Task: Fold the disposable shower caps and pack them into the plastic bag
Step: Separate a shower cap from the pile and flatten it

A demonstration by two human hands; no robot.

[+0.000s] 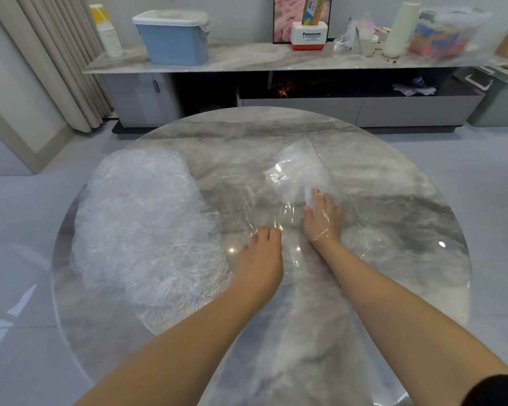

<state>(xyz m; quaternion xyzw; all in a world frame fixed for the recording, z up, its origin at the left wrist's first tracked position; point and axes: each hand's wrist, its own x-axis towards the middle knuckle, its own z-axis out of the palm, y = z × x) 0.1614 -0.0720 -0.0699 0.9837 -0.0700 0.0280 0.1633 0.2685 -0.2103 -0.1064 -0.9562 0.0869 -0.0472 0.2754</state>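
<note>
- 2 bare hands work on a round marble table (393, 159).
- Left hand (261, 253) pinches the clear plastic bag (247, 197) at its mouth.
- Right hand (323, 218), inside the bag, presses folded shower caps (299, 174) with straight fingers.
- Loose shower caps (141, 227) lie piled at left.

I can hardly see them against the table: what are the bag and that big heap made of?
The plastic bag looks like thin clear glossy film: the table shows through, with bright glare streaks. The shower caps seem finer, crinkled translucent film, whitish where layers pile up. The table looks like polished marble or an imitation: grey veins, lamp reflections.
</note>
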